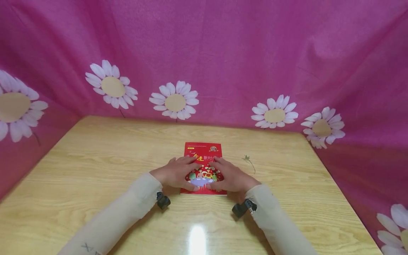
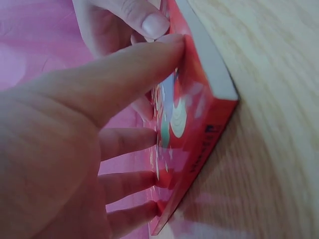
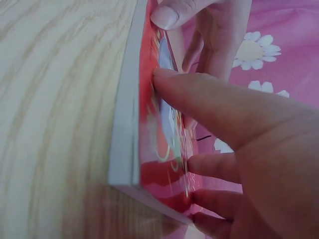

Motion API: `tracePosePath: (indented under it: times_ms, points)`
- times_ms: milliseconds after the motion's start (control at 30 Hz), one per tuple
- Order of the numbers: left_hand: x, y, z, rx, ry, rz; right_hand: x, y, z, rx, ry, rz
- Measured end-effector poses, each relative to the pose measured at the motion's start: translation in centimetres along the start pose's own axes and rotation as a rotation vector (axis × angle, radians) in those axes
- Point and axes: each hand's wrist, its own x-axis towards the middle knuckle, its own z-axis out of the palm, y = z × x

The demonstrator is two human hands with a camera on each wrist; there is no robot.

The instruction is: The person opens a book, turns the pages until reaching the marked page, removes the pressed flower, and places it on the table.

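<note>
A closed red book (image 1: pixel 204 150) with a colourful printed cover lies flat on the wooden table (image 1: pixel 111 156). My left hand (image 1: pixel 176 173) rests on the left part of the cover, fingers spread and fingertips touching it. From the other side my right hand (image 1: pixel 234 176) lies on the right part in the same way. In the left wrist view the left thumb (image 2: pixel 144 59) presses near the front edge of the book (image 2: pixel 199 119), whose spine faces that camera. The right wrist view shows the right thumb (image 3: pixel 194 92) on the cover, above the pale page edges.
To the right of the book lies a small green sprig (image 1: pixel 248 161) with a thin stem. A pink cloth (image 1: pixel 223 63) with large white daisies hangs behind the table and along its sides. Light reflects off the table's front (image 1: pixel 197 241).
</note>
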Motion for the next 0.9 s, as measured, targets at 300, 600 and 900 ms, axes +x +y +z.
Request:
tracePosePath:
  times_ms: [300,600,900]
  points:
    - [0.2,-0.7,0.2,0.000,0.021,0.003,0.6,-0.3,0.5,-0.088,0.012,0.030]
    - [0.4,-2.0,-0.6,-0.037,0.044,0.009,2.0,-1.2,-0.2,-0.164,0.032,0.026]
    - [1.3,-3.5,-1.1,-0.070,0.031,-0.025,3.7,-1.6,0.1,-0.173,0.041,0.047]
